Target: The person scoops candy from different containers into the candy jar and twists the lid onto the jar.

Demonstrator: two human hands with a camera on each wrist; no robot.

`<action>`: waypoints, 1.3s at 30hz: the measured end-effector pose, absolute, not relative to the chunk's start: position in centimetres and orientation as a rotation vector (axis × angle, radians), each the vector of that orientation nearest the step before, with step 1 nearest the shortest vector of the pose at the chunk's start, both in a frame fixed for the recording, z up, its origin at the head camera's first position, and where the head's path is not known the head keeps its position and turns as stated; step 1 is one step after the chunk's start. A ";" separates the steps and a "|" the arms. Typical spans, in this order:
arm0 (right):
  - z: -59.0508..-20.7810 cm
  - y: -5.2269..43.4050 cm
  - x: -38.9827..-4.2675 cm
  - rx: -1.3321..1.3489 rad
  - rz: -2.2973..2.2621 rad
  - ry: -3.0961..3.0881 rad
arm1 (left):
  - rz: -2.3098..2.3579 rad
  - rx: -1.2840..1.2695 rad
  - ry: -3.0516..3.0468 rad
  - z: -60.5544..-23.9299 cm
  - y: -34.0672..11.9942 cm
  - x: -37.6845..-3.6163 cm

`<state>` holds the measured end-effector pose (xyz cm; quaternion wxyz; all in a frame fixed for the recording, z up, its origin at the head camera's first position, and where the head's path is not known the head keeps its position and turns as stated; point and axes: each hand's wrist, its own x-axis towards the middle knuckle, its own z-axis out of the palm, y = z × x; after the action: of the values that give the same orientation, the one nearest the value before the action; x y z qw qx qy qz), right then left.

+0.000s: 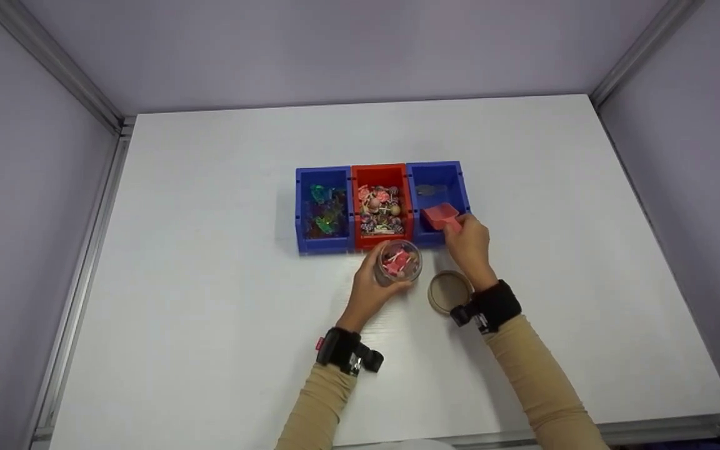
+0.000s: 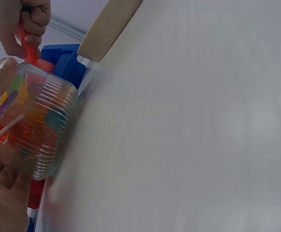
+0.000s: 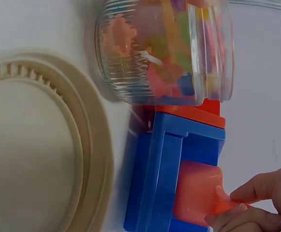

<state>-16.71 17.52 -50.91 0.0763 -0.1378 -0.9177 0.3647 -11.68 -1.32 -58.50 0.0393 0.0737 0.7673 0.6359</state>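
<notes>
My left hand (image 1: 372,287) grips a clear ribbed jar (image 2: 49,121) around its side, just in front of the bins. Colourful pieces and white sticks show inside the jar. My right hand (image 1: 471,247) pinches the handle of a pink-red scoop (image 1: 441,215), whose bowl is over the near part of the right blue bin (image 1: 444,169). The scoop (image 3: 198,191) looks empty in the right wrist view. Inside that bin lies a small greyish piece (image 1: 425,190). Beside my right wrist, a beige lid (image 1: 449,292) lies on the table with its inner side up.
A red bin (image 1: 380,170) in the middle holds lollipops and small round candies. The left blue bin (image 1: 322,175) contains green and dark translucent pieces. All three bins stand side by side on the white table (image 1: 210,312), which has pale walls (image 1: 360,50) around it.
</notes>
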 end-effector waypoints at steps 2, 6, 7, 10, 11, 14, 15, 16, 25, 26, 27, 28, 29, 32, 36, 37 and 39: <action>-51.0 17.4 -17.0 -0.424 1.085 -2.763 | 1.951 0.235 2.356 -58.5 -1.3 -11.7; -51.0 17.2 -17.4 -0.435 1.067 -2.767 | 1.935 0.242 2.370 -58.5 -1.3 -11.7; -51.1 17.2 -17.5 -0.440 1.061 -2.768 | 1.934 0.245 2.373 -58.5 -1.3 -11.7; -51.0 17.2 -17.8 -0.460 1.053 -2.773 | 1.935 0.247 2.375 -58.5 -1.2 -11.7; -51.1 17.2 -17.9 -0.469 1.052 -2.780 | 1.936 0.247 2.375 -58.5 -1.2 -11.7; -51.1 17.3 -18.2 -0.495 1.046 -2.811 | 1.938 0.243 2.371 -58.5 -1.2 -11.7; -51.1 17.3 -18.3 -0.505 1.046 -2.822 | 1.937 0.240 2.369 -58.5 -1.2 -11.7; -51.1 17.2 -18.5 -0.515 1.049 -2.830 | 1.940 0.237 2.366 -58.5 -1.3 -11.7; -51.2 16.7 -19.7 -0.542 1.083 -2.854 | 1.950 0.250 2.359 -58.6 -1.4 -11.7; -51.2 16.7 -19.8 -0.545 1.082 -2.857 | 1.947 0.247 2.360 -58.6 -1.4 -11.7; -51.2 16.6 -19.8 -0.546 1.078 -2.861 | 1.945 0.246 2.358 -58.5 -1.4 -11.7; -51.3 16.6 -19.9 -0.547 1.075 -2.862 | 1.944 0.242 2.357 -58.5 -1.4 -11.7; -51.3 16.5 -20.0 -0.545 1.072 -2.862 | 1.941 0.240 2.360 -58.5 -1.4 -11.7; -51.4 16.3 -20.2 -0.538 1.066 -2.852 | 1.939 0.234 2.360 -58.4 -1.4 -11.7; -51.8 16.1 -20.6 -0.549 1.093 -2.827 | 1.938 0.224 2.349 -58.3 -1.4 -11.7; -51.8 16.0 -20.6 -0.555 1.105 -2.822 | 1.935 0.221 2.348 -58.3 -1.4 -11.6; -52.0 16.0 -20.7 -0.560 1.118 -2.824 | 1.933 0.212 2.340 -58.3 -1.4 -11.6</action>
<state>-20.65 15.98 -52.04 0.0265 -0.1813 -0.9141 0.3617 -11.63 -1.42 -58.31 0.0497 0.0697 0.7682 0.6345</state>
